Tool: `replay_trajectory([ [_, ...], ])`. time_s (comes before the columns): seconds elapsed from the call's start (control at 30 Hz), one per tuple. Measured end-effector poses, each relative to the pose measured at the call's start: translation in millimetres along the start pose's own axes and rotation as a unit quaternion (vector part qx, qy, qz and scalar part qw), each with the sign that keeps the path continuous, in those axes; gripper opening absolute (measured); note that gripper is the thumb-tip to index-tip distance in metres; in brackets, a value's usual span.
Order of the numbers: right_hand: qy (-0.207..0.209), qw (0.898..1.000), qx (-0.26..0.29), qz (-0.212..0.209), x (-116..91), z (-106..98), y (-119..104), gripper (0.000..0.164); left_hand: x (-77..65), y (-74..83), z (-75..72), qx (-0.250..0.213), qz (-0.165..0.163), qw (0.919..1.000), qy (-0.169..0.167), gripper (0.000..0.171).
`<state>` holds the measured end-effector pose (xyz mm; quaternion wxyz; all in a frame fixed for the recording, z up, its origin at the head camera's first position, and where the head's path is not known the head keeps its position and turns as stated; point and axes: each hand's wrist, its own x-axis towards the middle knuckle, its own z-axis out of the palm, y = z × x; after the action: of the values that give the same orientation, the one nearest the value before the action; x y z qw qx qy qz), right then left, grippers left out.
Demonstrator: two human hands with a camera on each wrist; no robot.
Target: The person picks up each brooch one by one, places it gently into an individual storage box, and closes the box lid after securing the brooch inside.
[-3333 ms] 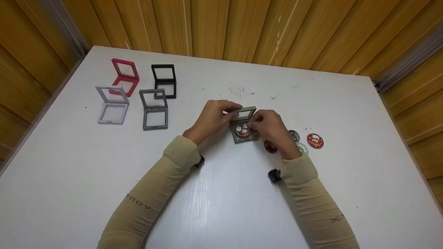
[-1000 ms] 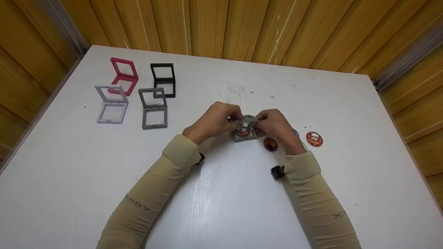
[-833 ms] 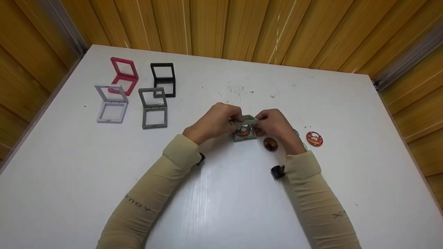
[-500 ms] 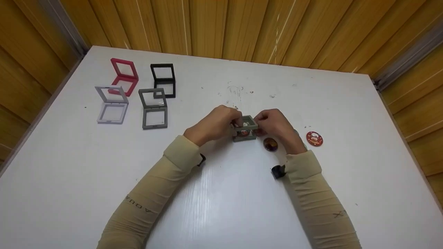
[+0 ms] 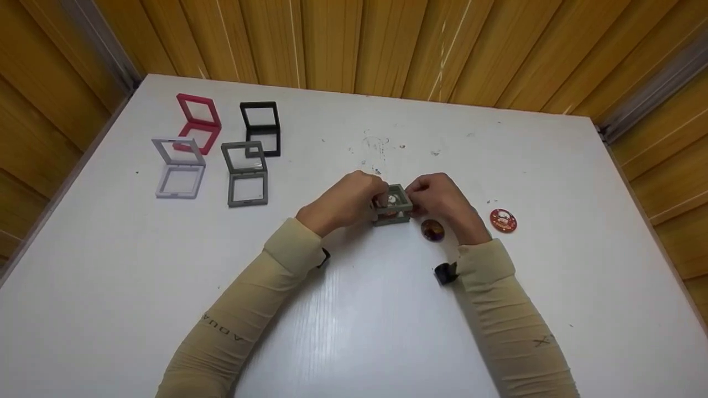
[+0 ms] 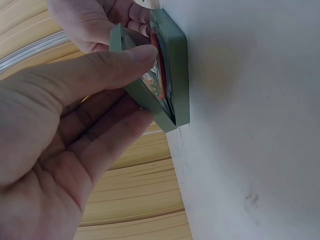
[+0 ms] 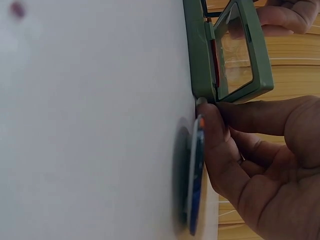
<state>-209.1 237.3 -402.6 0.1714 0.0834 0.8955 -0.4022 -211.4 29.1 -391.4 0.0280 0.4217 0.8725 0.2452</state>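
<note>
A small green display frame [image 5: 395, 210] lies on the table between both hands, its clear-windowed lid tilted low over the base. Inside it is a round picture badge [image 6: 161, 75] with a red edge. My left hand [image 5: 349, 200] pinches the lid, thumb on the inner side and fingers outside, as the left wrist view shows. At the frame's right corner by the hinge, my right hand [image 5: 440, 197] grips the edge between thumb and forefinger [image 7: 212, 120]. A dark amber round badge [image 5: 432, 230] lies just in front of the right hand.
A red badge [image 5: 503, 220] lies farther right; other badges are mostly hidden under the right forearm. To the left stand unfolded frames: pink [image 5: 200, 124], black [image 5: 263, 128], lilac [image 5: 180, 167] and grey [image 5: 245, 174]. Wooden panelling [image 5: 332, 44] rises behind the white table [image 5: 354, 320].
The lid has swung down from upright over the badge, carried by my left hand. My right hand has moved from the badge to the frame's right edge.
</note>
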Motion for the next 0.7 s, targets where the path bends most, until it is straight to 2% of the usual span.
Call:
replay_trajectory([
  [0.2,0.000,1.000,0.007,0.008,0.7,-0.4,0.1,0.016,0.4,1.0,0.5,0.009,0.005,0.9999,0.000,0.021],
  [0.5,-0.001,0.999,0.031,-0.016,1.0,1.2,1.7,0.016,0.5,0.6,0.4,0.010,-0.003,0.9999,-0.005,0.022],
  [0.7,0.003,0.999,0.035,-0.015,1.3,1.4,1.7,0.015,0.3,0.9,-0.4,0.010,0.001,0.9999,-0.005,0.022],
])
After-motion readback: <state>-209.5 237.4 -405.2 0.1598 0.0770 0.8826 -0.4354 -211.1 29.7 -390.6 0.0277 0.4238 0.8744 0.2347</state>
